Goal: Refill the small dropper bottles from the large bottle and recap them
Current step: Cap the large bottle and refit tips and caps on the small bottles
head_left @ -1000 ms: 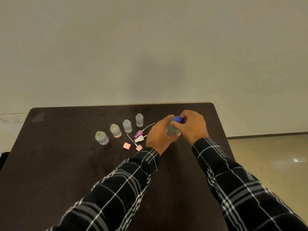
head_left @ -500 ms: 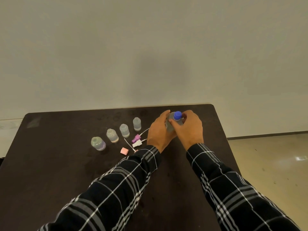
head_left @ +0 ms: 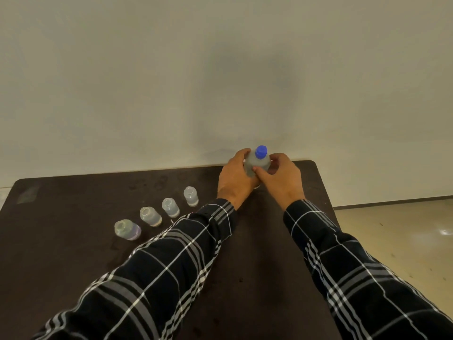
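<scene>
Four uncapped small dropper bottles (head_left: 170,207) stand in a diagonal row left of the large bottle (head_left: 257,164). Left hand (head_left: 236,179) wraps its left side. The bottle is upright, long axis vertical, blue cap (head_left: 260,151) pointing up, base hidden. Right hand (head_left: 282,179) grips its right side.

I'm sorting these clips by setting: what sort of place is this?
Probably a bare indoor room set up for tabletop work: a dark table beside a plain wall, pale hard floor at right, small uncapped bottles standing on it, a large bottle held at its far edge.
</scene>
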